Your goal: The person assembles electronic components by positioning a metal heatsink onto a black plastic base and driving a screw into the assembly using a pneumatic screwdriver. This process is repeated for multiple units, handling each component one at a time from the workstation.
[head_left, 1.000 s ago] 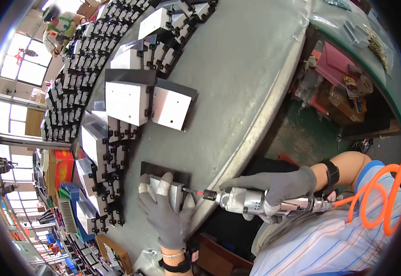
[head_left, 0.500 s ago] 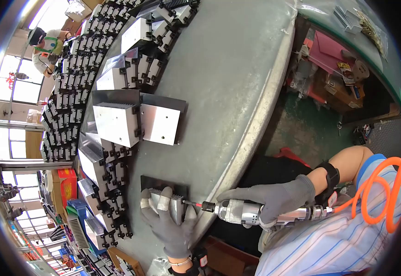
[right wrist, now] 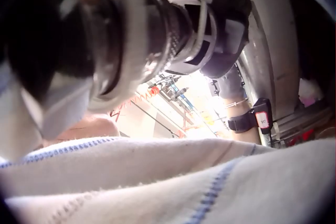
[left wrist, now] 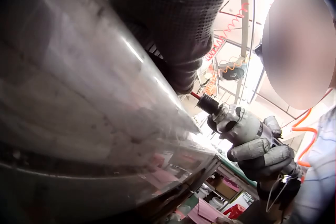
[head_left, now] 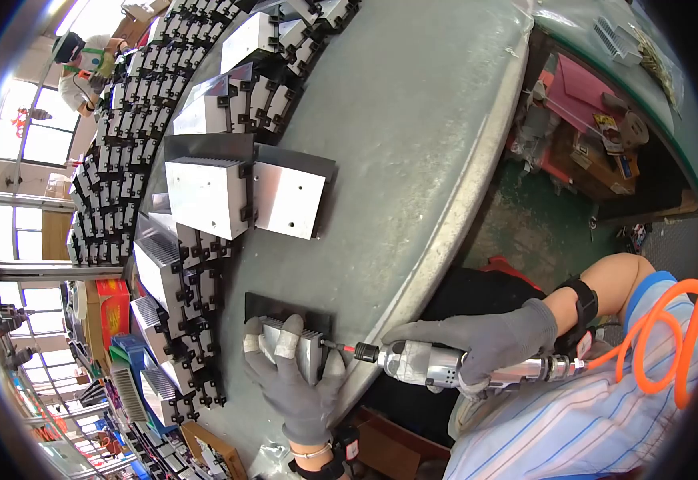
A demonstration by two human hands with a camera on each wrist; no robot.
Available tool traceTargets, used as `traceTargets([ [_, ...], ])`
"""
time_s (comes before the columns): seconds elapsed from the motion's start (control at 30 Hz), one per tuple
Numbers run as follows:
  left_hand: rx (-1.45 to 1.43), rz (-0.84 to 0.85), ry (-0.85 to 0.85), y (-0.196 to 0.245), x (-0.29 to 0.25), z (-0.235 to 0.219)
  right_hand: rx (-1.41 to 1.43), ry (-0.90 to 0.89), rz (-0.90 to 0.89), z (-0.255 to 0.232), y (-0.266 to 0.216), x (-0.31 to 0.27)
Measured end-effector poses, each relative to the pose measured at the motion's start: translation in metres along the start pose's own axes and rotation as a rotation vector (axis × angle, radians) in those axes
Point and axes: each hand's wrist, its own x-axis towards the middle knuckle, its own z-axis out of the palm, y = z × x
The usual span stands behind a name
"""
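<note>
A finned metal heat sink (head_left: 310, 352) with a dark plate (head_left: 289, 308) along its far side sits near the table's front edge. The gloved left hand (head_left: 297, 388) grips it, two fingers over the fins and the thumb at its right side. In the gloved right hand (head_left: 497, 340) is a silver air screwdriver (head_left: 425, 362), held level, its red-banded bit (head_left: 342, 346) reaching the heat sink's right side. The left wrist view shows the tool (left wrist: 236, 124) with the right fingers (left wrist: 262, 155) curled round it. Whether the bit sits in a screw cannot be told.
Two larger heat sinks (head_left: 209, 196) (head_left: 289, 200) stand farther back on the grey table (head_left: 389, 160). Rows of heat sinks with black clips (head_left: 137, 104) line the left. An orange air hose (head_left: 641, 352) coils at the right. Another person (head_left: 85, 68) is at the far left.
The head view has shifted slightly back and forth. Both hands keep their grips, and the tool's bit stays at the heat sink's right side.
</note>
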Motion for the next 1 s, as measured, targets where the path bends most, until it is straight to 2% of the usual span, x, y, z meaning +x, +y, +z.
traceTargets([
  [0.13,-0.071,-0.03,-0.029,0.004,0.012,-0.001,0.007,0.012,0.025,-0.003,-0.008,-0.004],
  [0.17,-0.035,0.01,-0.042,0.004,0.016,-0.003,-0.122,0.032,0.007,-0.002,-0.016,-0.009],
  [0.2,0.005,0.044,-0.053,0.001,0.023,-0.002,-0.135,0.054,-0.073,-0.004,-0.015,-0.014],
  [0.23,0.043,0.061,-0.06,-0.001,0.027,0.002,-0.071,0.115,0.044,0.007,-0.031,-0.019],
  [0.27,0.069,0.081,-0.072,-0.001,0.029,0.007,-0.029,0.142,0.041,0.002,-0.026,-0.025],
  [0.3,0.096,0.014,-0.025,0.005,0.035,0.01,-0.075,0.238,0.047,0.005,-0.029,-0.024],
  [0.43,0.056,-0.164,0.116,0.011,0.015,0.0,-0.078,0.308,-0.006,0.0,-0.021,-0.022],
  [0.5,0.129,-0.167,0.326,-0.018,-0.029,-0.013,-0.129,0.326,-0.03,-0.008,-0.017,-0.027],
  [0.53,-0.215,-0.584,0.337,-0.038,-0.06,-0.017,-0.139,0.323,-0.032,-0.008,-0.021,-0.026],
  [0.57,-0.095,-0.582,0.454,-0.075,-0.086,-0.03,-0.136,0.308,-0.034,-0.008,-0.024,-0.026],
  [0.6,-0.037,-0.921,0.51,-0.107,-0.107,-0.051,-0.131,0.297,-0.04,-0.008,-0.028,-0.027],
  [0.63,0.327,-0.974,0.363,-0.129,-0.126,-0.072,-0.128,0.265,0.027,-0.004,-0.033,-0.024],
  [0.7,0.546,-0.992,0.276,-0.16,-0.148,-0.083,-0.137,0.252,0.056,0.001,-0.037,-0.02],
  [0.73,0.691,-1.04,0.078,-0.163,-0.144,-0.085,-0.153,0.24,0.081,0.001,-0.038,-0.021],
  [0.77,0.657,-1.108,-0.042,-0.184,-0.153,-0.075,-0.22,0.175,0.085,-0.005,-0.036,-0.021],
  [0.87,0.537,-1.117,0.095,-0.202,-0.165,-0.063,-0.168,0.107,0.097,-0.001,-0.033,-0.027],
  [0.93,0.545,-1.069,0.06,-0.204,-0.167,-0.06,-0.198,0.108,0.098,-0.003,-0.032,-0.031],
  [1.0,0.671,-1.093,0.012,-0.198,-0.163,-0.061,-0.282,0.122,0.051,-0.001,-0.033,-0.033],
])
